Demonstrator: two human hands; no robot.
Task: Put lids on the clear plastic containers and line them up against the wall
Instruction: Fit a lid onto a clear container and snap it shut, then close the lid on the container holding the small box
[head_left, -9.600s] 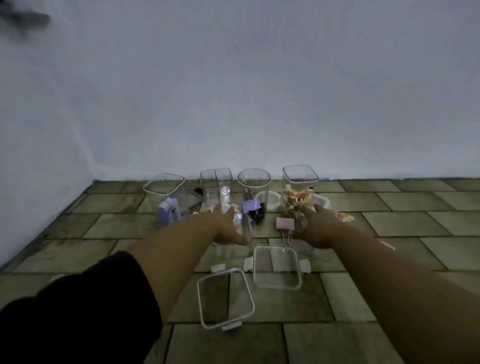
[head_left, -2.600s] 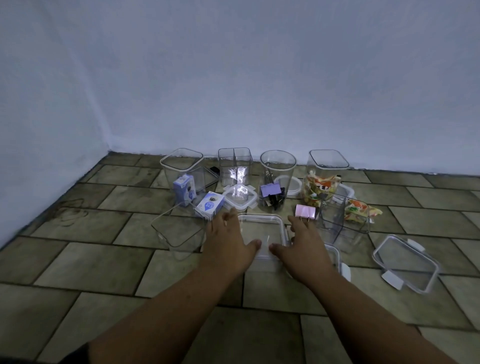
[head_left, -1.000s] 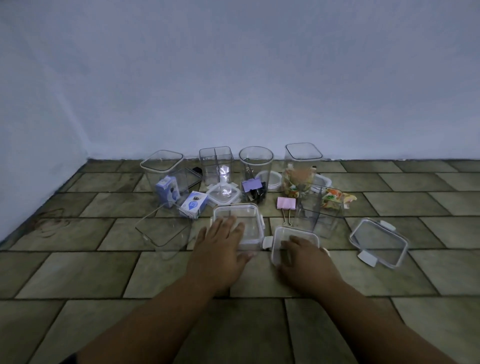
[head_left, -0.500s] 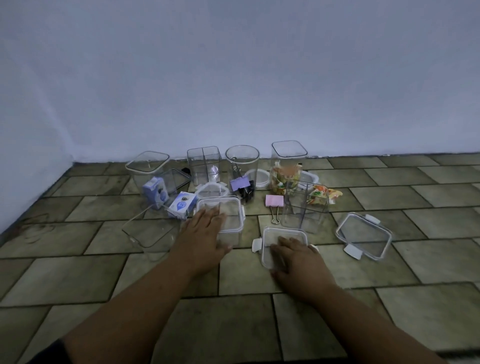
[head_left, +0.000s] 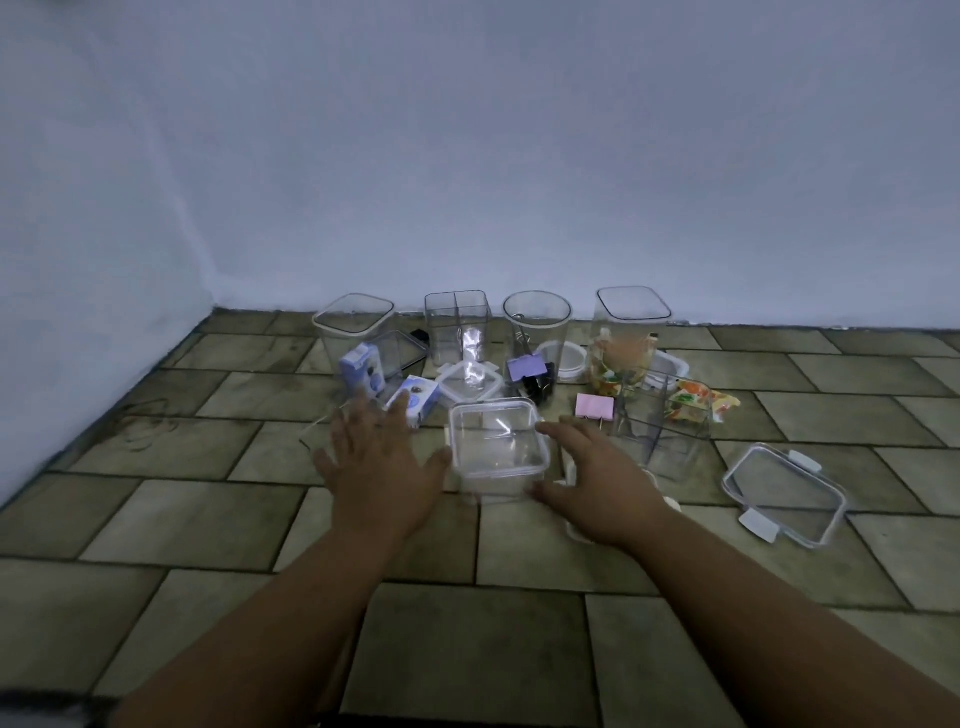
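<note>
A clear square container (head_left: 496, 447) with a lid on it stands on the tiled floor between my hands. My left hand (head_left: 379, 467) lies flat with spread fingers just to its left, and the thumb reaches its side. My right hand (head_left: 597, 483) touches the container's right side with forefinger and thumb, and it covers most of a loose lid (head_left: 576, 532) on the floor. Against the wall stand several open containers: a square one (head_left: 353, 327), a divided one (head_left: 457, 322), a round one (head_left: 535, 322) and a tall one (head_left: 631, 332). Another open container (head_left: 660, 421) is to the right, and a latch lid (head_left: 784, 493) lies further right.
Small blue-and-white boxes (head_left: 361, 369), a small square lid (head_left: 470, 382), a round lid (head_left: 561, 358), a pink binder clip (head_left: 595, 405) and a snack packet (head_left: 701, 402) lie among the containers. A clear container (head_left: 317, 434) lies partly under my left hand. The left wall meets the back wall in a corner.
My left hand has come off the lidded container's top and moved to its left side. My right hand has shifted from the loose lid on the floor to the container's right side.
</note>
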